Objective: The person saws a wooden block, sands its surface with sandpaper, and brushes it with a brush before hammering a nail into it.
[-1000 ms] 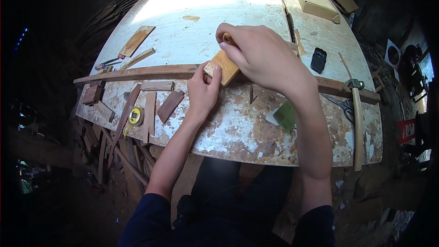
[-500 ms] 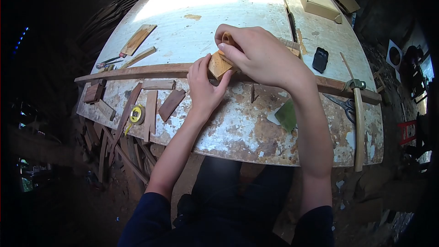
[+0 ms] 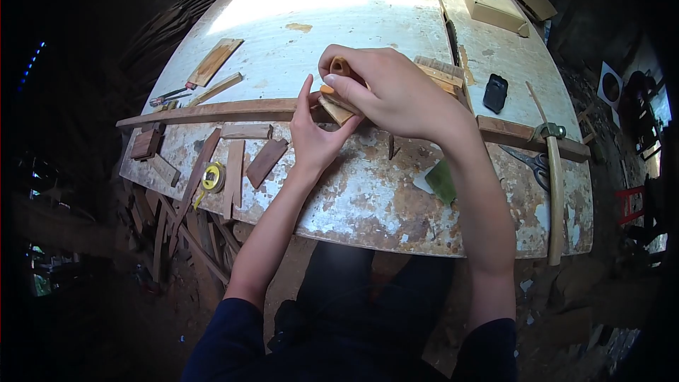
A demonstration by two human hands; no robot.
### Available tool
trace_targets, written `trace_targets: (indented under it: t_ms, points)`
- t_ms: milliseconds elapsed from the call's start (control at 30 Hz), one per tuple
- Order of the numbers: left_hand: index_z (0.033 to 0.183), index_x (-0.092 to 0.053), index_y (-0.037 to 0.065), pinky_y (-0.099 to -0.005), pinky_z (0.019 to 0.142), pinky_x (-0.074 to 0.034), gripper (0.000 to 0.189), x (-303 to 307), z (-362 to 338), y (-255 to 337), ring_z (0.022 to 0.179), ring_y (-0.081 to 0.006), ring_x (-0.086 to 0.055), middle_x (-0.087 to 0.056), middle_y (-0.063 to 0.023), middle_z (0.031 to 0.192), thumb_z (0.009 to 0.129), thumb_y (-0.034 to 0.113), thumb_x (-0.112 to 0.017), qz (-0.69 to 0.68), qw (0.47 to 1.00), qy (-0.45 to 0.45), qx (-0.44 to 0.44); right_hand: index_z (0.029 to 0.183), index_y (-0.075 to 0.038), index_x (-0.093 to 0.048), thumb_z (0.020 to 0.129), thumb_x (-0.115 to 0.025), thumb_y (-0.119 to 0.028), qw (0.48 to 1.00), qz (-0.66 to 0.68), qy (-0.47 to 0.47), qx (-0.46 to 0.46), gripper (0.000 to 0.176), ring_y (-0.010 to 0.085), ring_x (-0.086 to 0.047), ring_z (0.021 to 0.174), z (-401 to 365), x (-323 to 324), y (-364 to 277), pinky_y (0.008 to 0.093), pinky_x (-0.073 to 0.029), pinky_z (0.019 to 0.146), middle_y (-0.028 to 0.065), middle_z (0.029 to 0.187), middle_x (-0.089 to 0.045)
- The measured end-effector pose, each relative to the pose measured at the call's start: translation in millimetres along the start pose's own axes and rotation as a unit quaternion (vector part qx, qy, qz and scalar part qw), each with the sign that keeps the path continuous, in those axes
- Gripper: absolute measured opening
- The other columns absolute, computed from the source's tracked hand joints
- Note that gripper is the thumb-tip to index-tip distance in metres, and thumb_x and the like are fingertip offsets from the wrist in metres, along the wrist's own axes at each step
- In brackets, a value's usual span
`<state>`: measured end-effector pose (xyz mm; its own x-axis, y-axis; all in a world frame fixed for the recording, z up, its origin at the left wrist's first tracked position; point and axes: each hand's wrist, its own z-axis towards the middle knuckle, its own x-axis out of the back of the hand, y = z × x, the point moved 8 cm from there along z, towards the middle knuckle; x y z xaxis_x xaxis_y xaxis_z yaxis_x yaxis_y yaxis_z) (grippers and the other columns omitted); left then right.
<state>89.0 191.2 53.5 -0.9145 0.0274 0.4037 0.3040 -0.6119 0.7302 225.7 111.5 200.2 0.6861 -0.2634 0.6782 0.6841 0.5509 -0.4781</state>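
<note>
Over the long wooden bar, my right hand (image 3: 382, 88) is closed on an orange-brown wooden piece (image 3: 340, 66) with a rounded, hollow-looking end. Just below it is a small light wooden block (image 3: 335, 110), tilted, between the thumb and fingers of my left hand (image 3: 315, 133). The left thumb touches the block's lower right side, while the index finger points upward beside it. My right hand hides part of both wooden pieces, so I cannot tell whether they are joined.
The wooden bar (image 3: 233, 110) crosses the worn table (image 3: 368, 205). Small wood pieces and a yellow tape measure (image 3: 212, 177) lie left. A green piece (image 3: 442, 182), scissors (image 3: 535, 164), hammer (image 3: 556, 191) and black case (image 3: 496, 93) lie right; a cardboard box (image 3: 491, 6) sits far back.
My right hand has moved slightly left with the orange-brown piece. The light block has tilted, showing less of its broad face, and my left fingers have shifted, the index finger rising.
</note>
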Motion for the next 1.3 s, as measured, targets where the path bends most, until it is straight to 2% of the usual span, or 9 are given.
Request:
trace_targets:
  t_ms: [167, 300, 400, 567, 700, 833, 933, 1033, 1300]
  points:
    - [0.170, -0.036, -0.002, -0.0441, 0.110, -0.057, 0.120, 1.5, -0.3, 1.8, 0.125, -0.0301, -0.073, -0.075, -0.0212, 0.132, 0.078, 0.034, -0.105, 0.016, 1.000, 0.000, -0.010, 0.122, 0.000, -0.068, 0.111, -0.055, -0.027, 0.988, -0.136, 0.036, -0.071, 0.032, 0.0430, -0.074, 0.096, 3.7, 21.3, 25.8, 0.0526, -0.057, 0.092, 0.0236, 0.094, -0.075]
    - [0.170, -0.038, -0.002, -0.0426, 0.103, -0.060, 0.121, 1.4, 1.2, 1.8, 0.116, -0.0296, -0.074, -0.075, -0.0208, 0.125, 0.075, 0.036, -0.105, 0.016, 0.999, 0.008, -0.027, 0.120, -0.003, -0.070, 0.111, -0.057, -0.024, 1.000, 0.005, 0.014, -0.013, 0.027, 0.0405, -0.076, 0.083, 2.7, 6.4, 5.6, 0.0522, -0.059, 0.083, 0.0187, 0.085, -0.077]
    - [0.170, -0.038, -0.003, -0.0428, 0.104, -0.060, 0.121, 0.2, 0.6, 2.3, 0.117, -0.0293, -0.074, -0.075, -0.0207, 0.125, 0.076, 0.034, -0.105, 0.001, 0.999, 0.011, -0.038, 0.120, -0.002, -0.068, 0.111, -0.057, -0.025, 0.992, -0.084, 0.011, -0.092, 0.027, 0.0411, -0.075, 0.094, 5.9, 19.0, 16.9, 0.0519, -0.057, 0.091, 0.0224, 0.093, -0.076]
    - [0.172, -0.032, -0.002, -0.0440, 0.105, -0.060, 0.126, -4.0, 0.2, 6.9, 0.118, -0.0297, -0.074, -0.075, -0.0217, 0.127, 0.076, 0.033, -0.105, -0.010, 0.998, -0.007, -0.055, 0.118, -0.003, -0.069, 0.110, -0.055, -0.026, 0.999, 0.020, 0.020, 0.027, 0.028, 0.0417, -0.075, 0.088, 1.8, 0.6, -8.7, 0.0530, -0.058, 0.085, 0.0214, 0.089, -0.076]
    - [0.174, -0.028, -0.002, -0.0440, 0.106, -0.059, 0.130, -6.1, -3.3, 9.5, 0.119, -0.0313, -0.074, -0.075, -0.0222, 0.127, 0.076, 0.034, -0.105, 0.005, 0.999, -0.009, -0.043, 0.120, -0.001, -0.069, 0.110, -0.053, -0.027, 0.988, -0.112, -0.009, -0.107, 0.032, 0.0432, -0.074, 0.095, 5.5, 17.2, 6.2, 0.0535, -0.056, 0.093, 0.0241, 0.095, -0.076]
    - [0.174, -0.028, -0.003, -0.0437, 0.106, -0.059, 0.129, -7.6, -3.7, 8.8, 0.119, -0.0324, -0.074, -0.074, -0.0222, 0.127, 0.076, 0.034, -0.105, -0.009, 0.999, -0.021, -0.025, 0.118, 0.000, -0.069, 0.110, -0.053, -0.025, 0.999, -0.034, -0.016, -0.035, 0.030, 0.0425, -0.074, 0.094, 0.9, 0.8, -0.9, 0.0555, -0.055, 0.092, 0.0235, 0.094, -0.076]
    - [0.174, -0.027, -0.003, -0.0441, 0.106, -0.059, 0.129, -6.8, -4.5, 10.2, 0.119, -0.0325, -0.074, -0.074, -0.0221, 0.127, 0.077, 0.035, -0.104, -0.005, 0.999, -0.017, -0.029, 0.118, 0.000, -0.069, 0.109, -0.054, -0.024, 0.980, -0.198, 0.000, -0.030, 0.029, 0.0428, -0.074, 0.095, 2.6, 8.0, -2.7, 0.0548, -0.055, 0.092, 0.0235, 0.094, -0.076]
    - [0.174, -0.027, -0.002, -0.0447, 0.106, -0.058, 0.129, -8.5, -3.8, 8.8, 0.120, -0.0325, -0.073, -0.074, -0.0219, 0.128, 0.077, 0.035, -0.104, -0.011, 0.999, -0.024, -0.021, 0.116, -0.002, -0.070, 0.109, -0.055, -0.023, 0.998, -0.062, 0.019, 0.008, 0.027, 0.0417, -0.075, 0.091, 0.0, -2.0, -6.9, 0.0530, -0.056, 0.090, 0.0211, 0.088, -0.075]
    - [0.174, -0.026, -0.002, -0.0461, 0.113, -0.055, 0.128, -8.7, -4.9, 7.8, 0.129, -0.0322, -0.070, -0.072, -0.0235, 0.136, 0.079, 0.036, -0.104, -0.005, 0.999, -0.030, -0.014, 0.115, -0.003, -0.071, 0.110, -0.054, -0.025, 0.996, -0.080, 0.012, -0.041, 0.028, 0.0421, -0.075, 0.088, 1.3, 8.9, 7.9, 0.0539, -0.057, 0.084, 0.0225, 0.090, -0.075]
